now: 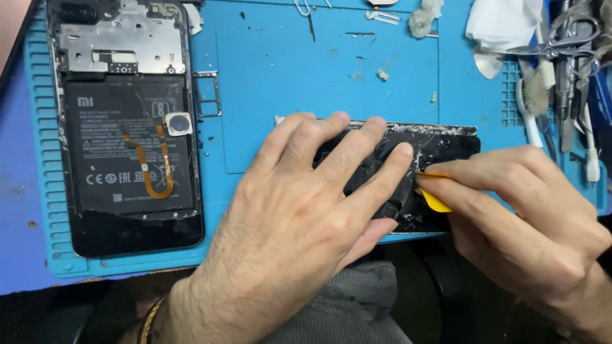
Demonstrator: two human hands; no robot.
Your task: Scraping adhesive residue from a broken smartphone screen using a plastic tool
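My left hand [306,210] flat, fingers spread, pinning black back cover [440,143] on blue mat [287,64]; my right hand [516,210] pinching yellow pick [435,201] at cover edge; step judged: scraping adhesive; next calls for shallow angle, steady pressure.

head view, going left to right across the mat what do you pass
opened phone with its battery showing → small metal card tray → left hand pressing on the black back panel → yellow pick → right hand → scissors and tools at the mat's right edge
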